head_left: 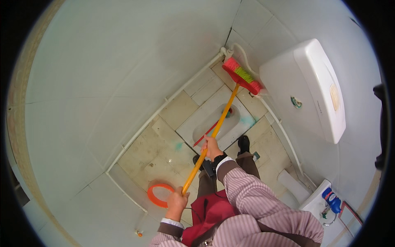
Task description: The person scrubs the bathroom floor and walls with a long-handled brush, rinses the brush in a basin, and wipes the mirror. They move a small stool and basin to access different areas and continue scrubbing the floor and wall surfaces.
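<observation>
My left hand [176, 200] is closed around the lower end of the yellow handle of a broom [226, 108]. Farther up the same handle, my right hand [212, 147] grips it; that wrist wears a black band. The broom's red head with pink and green bristles [243, 75] is at the far corner, against the wall below the cistern. Beneath the handle lies a squat toilet [202, 125] set in the tiled floor. A thin red stick [206, 133] rests across its bowl, with a teal and red end near the drain.
An orange-rimmed bin [151, 193] stands by the left wall. A white cistern [308, 89] hangs on the right wall. At the lower right are a washbasin [314, 197], a blue bottle [331, 199] and a framed mirror [350, 216]. White pipes [172, 96] run along the walls.
</observation>
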The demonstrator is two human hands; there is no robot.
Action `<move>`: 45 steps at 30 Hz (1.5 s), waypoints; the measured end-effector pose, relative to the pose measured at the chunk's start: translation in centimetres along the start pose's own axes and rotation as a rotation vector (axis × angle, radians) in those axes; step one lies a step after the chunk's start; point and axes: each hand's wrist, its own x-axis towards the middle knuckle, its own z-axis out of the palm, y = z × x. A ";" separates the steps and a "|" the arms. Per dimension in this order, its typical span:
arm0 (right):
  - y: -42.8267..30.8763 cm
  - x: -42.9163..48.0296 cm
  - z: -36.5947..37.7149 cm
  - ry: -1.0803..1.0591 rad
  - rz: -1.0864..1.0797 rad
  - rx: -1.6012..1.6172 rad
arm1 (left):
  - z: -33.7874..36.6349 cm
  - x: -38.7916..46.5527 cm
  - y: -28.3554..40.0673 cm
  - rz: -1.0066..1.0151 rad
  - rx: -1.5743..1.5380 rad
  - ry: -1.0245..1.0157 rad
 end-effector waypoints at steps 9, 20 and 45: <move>1.9 -6.2 -2.5 -0.314 0.260 0.214 | 1.3 -7.8 -2.3 0.008 -0.132 0.096; 4.9 -11.6 0.3 -0.239 0.372 0.267 | -8.1 -13.3 -0.8 0.043 0.232 0.218; -0.8 -5.7 15.8 -0.292 0.304 0.539 | -27.6 -1.6 4.3 0.560 0.439 -0.039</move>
